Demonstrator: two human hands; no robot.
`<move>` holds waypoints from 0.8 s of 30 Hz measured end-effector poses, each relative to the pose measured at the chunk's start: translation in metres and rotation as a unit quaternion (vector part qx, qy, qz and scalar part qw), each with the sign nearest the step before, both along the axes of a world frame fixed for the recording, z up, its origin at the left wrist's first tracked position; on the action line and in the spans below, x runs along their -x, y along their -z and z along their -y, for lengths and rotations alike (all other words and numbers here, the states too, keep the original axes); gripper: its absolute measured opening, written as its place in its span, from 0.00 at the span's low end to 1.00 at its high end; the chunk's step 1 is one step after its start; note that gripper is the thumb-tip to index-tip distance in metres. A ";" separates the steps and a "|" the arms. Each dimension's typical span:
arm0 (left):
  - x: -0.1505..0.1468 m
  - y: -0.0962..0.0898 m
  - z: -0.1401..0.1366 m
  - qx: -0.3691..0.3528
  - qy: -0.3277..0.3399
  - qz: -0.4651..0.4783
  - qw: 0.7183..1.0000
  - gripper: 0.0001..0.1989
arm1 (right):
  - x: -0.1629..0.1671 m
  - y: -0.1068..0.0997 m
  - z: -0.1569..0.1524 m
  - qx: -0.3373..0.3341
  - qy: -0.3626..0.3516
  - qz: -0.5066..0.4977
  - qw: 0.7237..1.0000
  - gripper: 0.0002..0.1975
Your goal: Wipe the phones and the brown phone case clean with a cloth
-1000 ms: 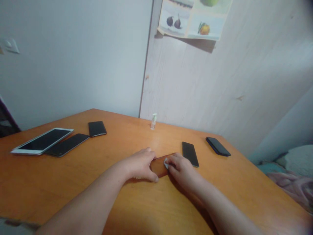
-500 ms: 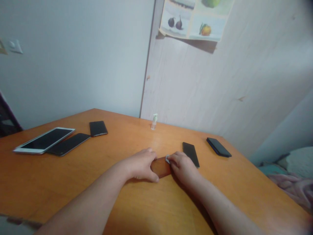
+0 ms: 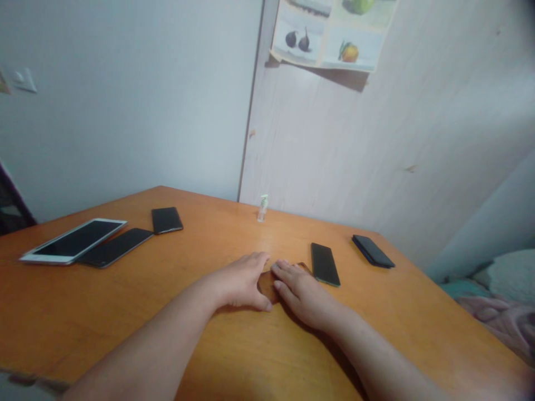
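Observation:
A flat brown phone-sized piece (image 3: 267,287) lies on the table between my hands; its exact kind is unclear. My left hand (image 3: 244,281) grips its left end, thumb on the near edge and fingers on the far edge. My right hand (image 3: 303,292) lies across its middle and right part, fingers pressed together and pointing left. Under those fingertips a small pale grey piece (image 3: 274,267) barely shows, possibly a cloth; the rest of it is hidden. Just right of the right hand lies a black phone (image 3: 325,264).
On the wooden table (image 3: 200,345) a white tablet (image 3: 77,239) overlaps a dark phone (image 3: 117,248), with a smaller black phone (image 3: 166,219) behind. A small clear pump bottle (image 3: 262,209) stands near the wall. Far right lies a dark wallet-like case (image 3: 373,251).
My right hand has slid left across the brown piece, carrying the pale piece, and its fingers have flattened. The far right edge of the brown piece now shows. My left hand stays put.

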State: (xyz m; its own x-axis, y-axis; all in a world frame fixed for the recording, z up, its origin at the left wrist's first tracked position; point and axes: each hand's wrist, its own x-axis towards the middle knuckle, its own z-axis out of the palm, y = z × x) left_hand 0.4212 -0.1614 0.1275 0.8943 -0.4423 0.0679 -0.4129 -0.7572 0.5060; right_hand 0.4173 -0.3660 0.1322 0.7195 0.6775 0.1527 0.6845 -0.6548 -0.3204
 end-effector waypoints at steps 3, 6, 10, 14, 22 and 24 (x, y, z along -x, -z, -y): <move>-0.001 0.004 -0.001 0.007 0.001 -0.003 1.000 0.45 | 0.009 -0.006 -0.006 -0.034 -0.073 -0.026 0.996 0.22; -0.001 0.005 -0.002 0.009 0.000 0.002 1.000 0.44 | 0.011 -0.009 -0.008 -0.044 -0.109 -0.024 0.993 0.20; -0.002 0.003 -0.003 -0.007 0.005 0.000 1.000 0.48 | -0.004 -0.003 0.002 0.001 -0.001 0.012 1.000 0.20; -0.002 0.001 -0.001 -0.008 0.009 0.003 1.000 0.45 | 0.003 -0.005 0.002 -0.008 -0.036 -0.002 0.999 0.21; 0.001 -0.004 0.001 -0.030 -0.008 0.004 0.999 0.41 | -0.007 -0.001 0.017 0.030 0.047 0.016 0.998 0.22; 0.001 -0.004 0.001 -0.036 -0.006 0.008 0.999 0.41 | -0.011 0.001 0.020 0.039 0.084 0.020 0.995 0.22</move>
